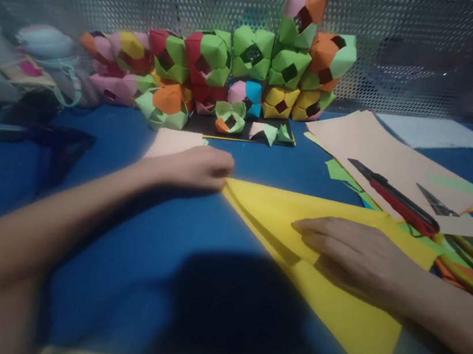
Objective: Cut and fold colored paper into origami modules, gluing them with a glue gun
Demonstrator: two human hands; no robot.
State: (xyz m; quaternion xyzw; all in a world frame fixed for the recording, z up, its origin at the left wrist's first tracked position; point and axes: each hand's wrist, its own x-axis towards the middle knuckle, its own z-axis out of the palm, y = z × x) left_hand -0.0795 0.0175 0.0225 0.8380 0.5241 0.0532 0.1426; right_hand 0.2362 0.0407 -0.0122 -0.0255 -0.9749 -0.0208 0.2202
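A yellow sheet of paper [333, 306], folded into a triangle, lies on the blue table [120, 266]. My left hand [196, 167] rests at the sheet's far left corner, fingers closed together and pressing the tip down. My right hand [349, 250] lies flat on the middle of the yellow paper, fingers stretched out toward the left. A small pale pink square of paper [171, 142] lies just behind my left hand.
A stack of colourful folded paper cubes [251, 68] stands at the back against a perforated metal wall. At the right lie a peach sheet [387, 156], a red and black cutter [394, 200], scissors [437, 202] and coloured scraps. Dark objects sit at the left.
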